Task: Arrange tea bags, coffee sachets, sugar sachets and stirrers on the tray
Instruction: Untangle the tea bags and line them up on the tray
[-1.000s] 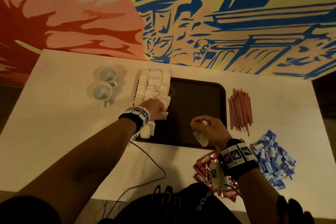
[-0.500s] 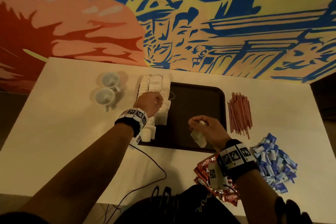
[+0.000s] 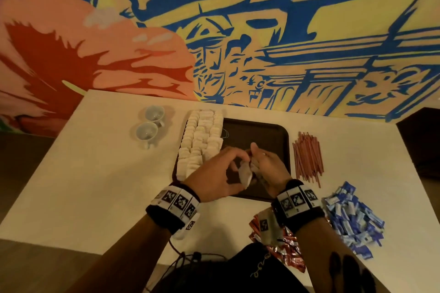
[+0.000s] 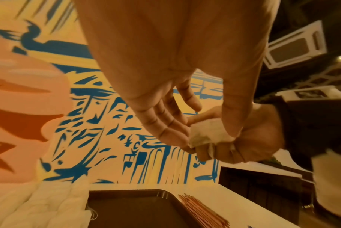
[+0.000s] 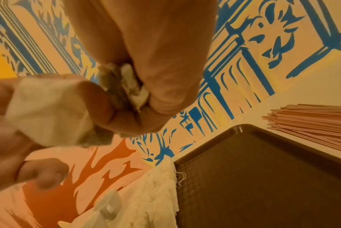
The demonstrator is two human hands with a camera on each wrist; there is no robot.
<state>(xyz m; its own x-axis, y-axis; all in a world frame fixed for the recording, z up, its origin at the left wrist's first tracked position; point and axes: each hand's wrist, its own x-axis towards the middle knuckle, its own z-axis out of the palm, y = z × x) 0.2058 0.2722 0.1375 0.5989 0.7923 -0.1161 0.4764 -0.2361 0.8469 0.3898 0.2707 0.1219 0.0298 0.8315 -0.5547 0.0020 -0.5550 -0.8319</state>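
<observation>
Both hands met in front of the body, working the same small bundle.

The left hand (image 3: 215, 175) reached in from the left with its wrist turned palm-rightward, thumb and forefinger curved toward the right hand (image 3: 267, 169) and pinching a tea bag (image 3: 245, 173); its other fingers (image 4: 165, 123) hung loose and slightly spread. The right hand was curled, its fingers (image 5: 165, 92) bunched tight around more tea bags (image 5: 124, 86) pressed into the palm, its knuckles touching the left fingertips. Both forearms angled inward from the lower corners, each wrist wrapped in a dark band bearing black-and-white markers.
</observation>
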